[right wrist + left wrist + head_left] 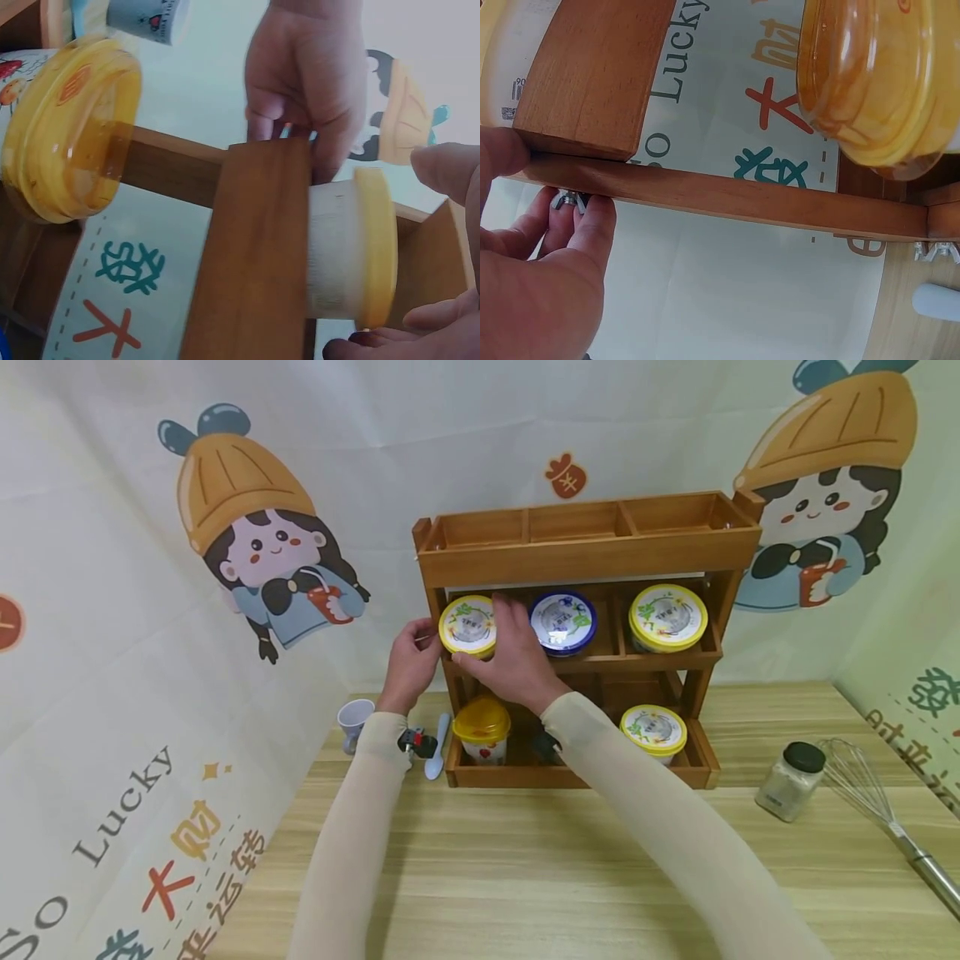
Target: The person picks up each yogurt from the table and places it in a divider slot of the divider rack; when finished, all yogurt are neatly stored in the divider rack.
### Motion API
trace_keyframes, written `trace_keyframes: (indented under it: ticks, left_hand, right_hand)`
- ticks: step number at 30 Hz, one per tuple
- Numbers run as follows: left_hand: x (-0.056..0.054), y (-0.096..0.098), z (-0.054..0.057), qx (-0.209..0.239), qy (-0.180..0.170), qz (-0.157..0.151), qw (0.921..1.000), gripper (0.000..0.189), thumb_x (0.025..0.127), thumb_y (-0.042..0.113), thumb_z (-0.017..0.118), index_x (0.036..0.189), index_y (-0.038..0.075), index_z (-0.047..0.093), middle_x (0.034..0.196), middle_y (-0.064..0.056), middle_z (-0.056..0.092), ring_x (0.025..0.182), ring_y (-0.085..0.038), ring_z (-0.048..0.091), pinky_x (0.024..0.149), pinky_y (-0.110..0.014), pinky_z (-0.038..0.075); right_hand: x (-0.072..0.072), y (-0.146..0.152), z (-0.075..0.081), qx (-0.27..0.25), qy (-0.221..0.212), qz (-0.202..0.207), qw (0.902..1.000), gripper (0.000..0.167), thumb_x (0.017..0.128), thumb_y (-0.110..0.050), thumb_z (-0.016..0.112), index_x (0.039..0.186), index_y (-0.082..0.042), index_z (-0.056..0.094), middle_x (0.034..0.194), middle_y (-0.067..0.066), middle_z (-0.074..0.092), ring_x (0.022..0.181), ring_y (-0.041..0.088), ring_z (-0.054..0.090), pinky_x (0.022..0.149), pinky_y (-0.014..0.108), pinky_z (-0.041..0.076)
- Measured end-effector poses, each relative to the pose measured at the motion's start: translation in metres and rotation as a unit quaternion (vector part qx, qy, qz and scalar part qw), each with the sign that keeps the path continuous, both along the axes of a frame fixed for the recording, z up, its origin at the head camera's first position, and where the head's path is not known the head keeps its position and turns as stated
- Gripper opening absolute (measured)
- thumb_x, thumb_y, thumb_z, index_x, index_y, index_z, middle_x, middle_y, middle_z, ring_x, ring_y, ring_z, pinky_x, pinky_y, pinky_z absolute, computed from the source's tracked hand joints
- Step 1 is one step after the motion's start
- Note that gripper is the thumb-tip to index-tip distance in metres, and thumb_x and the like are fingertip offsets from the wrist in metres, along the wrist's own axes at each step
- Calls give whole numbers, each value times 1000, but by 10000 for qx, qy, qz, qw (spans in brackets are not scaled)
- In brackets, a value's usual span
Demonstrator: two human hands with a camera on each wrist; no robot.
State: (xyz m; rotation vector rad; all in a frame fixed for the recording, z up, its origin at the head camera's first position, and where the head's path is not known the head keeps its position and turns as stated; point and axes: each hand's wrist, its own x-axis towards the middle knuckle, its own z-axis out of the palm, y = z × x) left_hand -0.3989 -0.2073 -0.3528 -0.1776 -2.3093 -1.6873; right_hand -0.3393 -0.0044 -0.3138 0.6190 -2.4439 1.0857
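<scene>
At the left side of a three-tier wooden rack (585,562), my left hand (412,662) has its fingers around a metal wing nut (570,199). Its thumb lies against the wooden side rail (727,196). My right hand (517,656) is spread around a yellow-lidded tub (467,625) at the left of the middle tier. In the right wrist view, a gap shows between the right thumb (442,169) and the lid, while the other fingertips lie close to the rim. A blue-lidded tub (562,623) stands just right of that hand.
Another yellow-lidded tub (667,617) sits at the middle tier's right. Below are a cup with an orange domed lid (482,727) and a yellow-lidded tub (654,731). A small cup (355,718) and spoon (437,752) lie left; a black-capped jar (789,782) and whisk (892,827) lie right.
</scene>
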Motion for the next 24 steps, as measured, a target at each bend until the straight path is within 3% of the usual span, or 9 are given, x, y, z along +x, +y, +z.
trace_keyframes:
  ticks: [8, 14, 18, 24]
  left_hand:
    - [3, 2, 3, -103, 14, -8, 9999, 53, 107, 30, 63, 150, 3, 50, 147, -18, 58, 135, -33, 59, 113, -46, 53]
    - [8, 6, 5, -120, -211, 27, 9997, 53, 107, 32, 61, 151, 6, 49, 149, -15, 57, 136, -30, 58, 114, -43, 52]
    - [17, 6, 7, -292, -230, 12, 9993, 49, 110, 28, 54, 152, 5, 48, 152, -16, 55, 140, -31, 53, 118, -46, 48]
    - [41, 4, 3, -1126, 210, -117, 9934, 49, 112, 23, 47, 155, 2, 41, 161, -20, 44, 150, -36, 46, 123, -51, 42]
  right_hand:
    - [14, 11, 8, -387, 149, 162, 9990, 96, 91, -42, 80, 163, -1, 31, 158, 20, 43, 136, 34, 51, 119, 50, 46]
    - [29, 30, 7, -764, 257, 405, 9959, 90, 93, -37, 79, 163, -3, 33, 158, 18, 47, 143, 32, 49, 116, 48, 50]
    - [40, 45, 5, -1012, 314, 549, 9929, 82, 95, -35, 78, 161, -7, 37, 155, 15, 50, 144, 29, 50, 113, 50, 53]
    - [55, 65, -2, -1033, 458, 733, 9909, 71, 96, -34, 76, 155, -8, 45, 155, 12, 53, 143, 27, 52, 112, 52, 52]
